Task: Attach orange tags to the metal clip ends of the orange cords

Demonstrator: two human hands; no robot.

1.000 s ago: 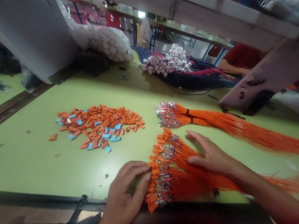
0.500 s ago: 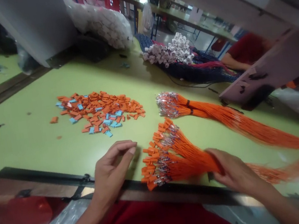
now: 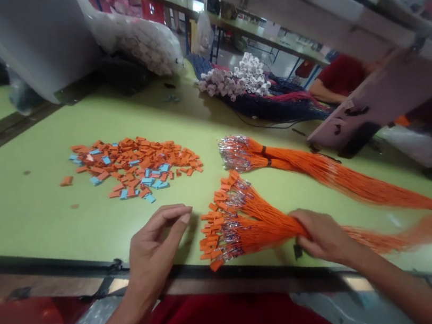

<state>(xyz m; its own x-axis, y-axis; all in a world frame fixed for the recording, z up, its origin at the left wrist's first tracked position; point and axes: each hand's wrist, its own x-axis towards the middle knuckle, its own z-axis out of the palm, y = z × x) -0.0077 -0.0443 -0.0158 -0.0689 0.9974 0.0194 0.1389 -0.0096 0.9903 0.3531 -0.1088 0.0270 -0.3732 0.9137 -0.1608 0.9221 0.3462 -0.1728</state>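
Observation:
My right hand (image 3: 323, 235) is wrapped round a bundle of orange wires (image 3: 268, 224) near the front edge of the table. The wires fan out to the left of that hand. Their silvery ends point left, and many of them carry small orange plastic caps (image 3: 212, 237). Just left of these caps is my left hand (image 3: 156, 248), its thumb and fingertips drawn together in a pinch, with nothing visible in them. Beyond it lies a loose pile of orange caps (image 3: 139, 159), mixed with several light blue caps (image 3: 150, 181).
A second tied bundle of orange wires (image 3: 304, 163), with bare silvery ends, lies behind the held one. Farther back are dark wires with white connectors (image 3: 244, 77) and a clear bag of white parts (image 3: 138, 39). Another person's arm (image 3: 327, 94) shows behind a panel (image 3: 367, 92).
The view has shifted slightly, so most things on the table appear farther left. My right hand keeps its hold on the wire bundle. My left hand keeps nearly the same pose.

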